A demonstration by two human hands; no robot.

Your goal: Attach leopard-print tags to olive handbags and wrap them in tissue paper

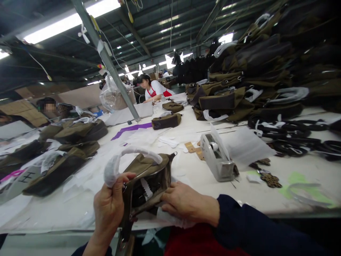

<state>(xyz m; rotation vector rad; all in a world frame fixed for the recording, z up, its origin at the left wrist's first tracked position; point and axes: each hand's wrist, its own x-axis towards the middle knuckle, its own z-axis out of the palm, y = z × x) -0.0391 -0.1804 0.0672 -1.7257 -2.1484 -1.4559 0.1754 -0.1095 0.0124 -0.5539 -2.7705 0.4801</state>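
Bright ceiling tube lights (71,19) glare at far left; the roof is dim. The white table (186,170) is evenly lit. Edges bend and blur.
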